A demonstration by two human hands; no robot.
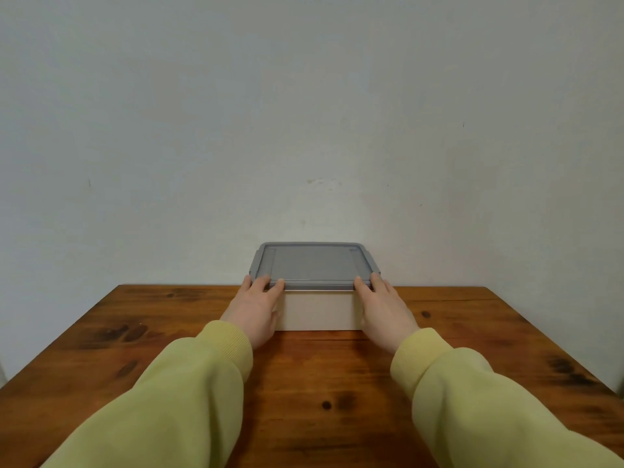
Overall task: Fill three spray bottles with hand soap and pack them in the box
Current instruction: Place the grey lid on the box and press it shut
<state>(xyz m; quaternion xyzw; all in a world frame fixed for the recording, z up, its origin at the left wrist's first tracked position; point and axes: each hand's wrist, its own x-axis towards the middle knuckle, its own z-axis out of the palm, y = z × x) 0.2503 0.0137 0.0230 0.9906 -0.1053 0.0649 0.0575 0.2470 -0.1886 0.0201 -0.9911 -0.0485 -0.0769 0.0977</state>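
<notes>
— Grey, the lid (312,263)? And is it on the box (319,310)?

— Grey, yes, flat on top of a pale box, with a clip on each short side. The box stands at the far middle of the wooden counter (101,332), close against the white wall (304,113).

— Where are the hands?

— One at each near corner. The left hand (256,312) lies against the box's left front corner, its fingers (278,284) spread and hooked over the lid's front edge. The right hand (385,309) mirrors it at the right corner, fingers laid flat on the lid's edge by the right clip.

— Are they gripping anything?

— Neither is closed around a thing. Both are spread and pressed on the lid and the box sides. The thumbs I cannot make out well, they sit low beside the box's front wall.

— Sleeves?

— Yellow-green, with ribbed cuffs (233,342), both reaching in from the bottom of the view.

— Any bottles?

— The box is shut and its wall opaque, so what is inside cannot be told.
</notes>
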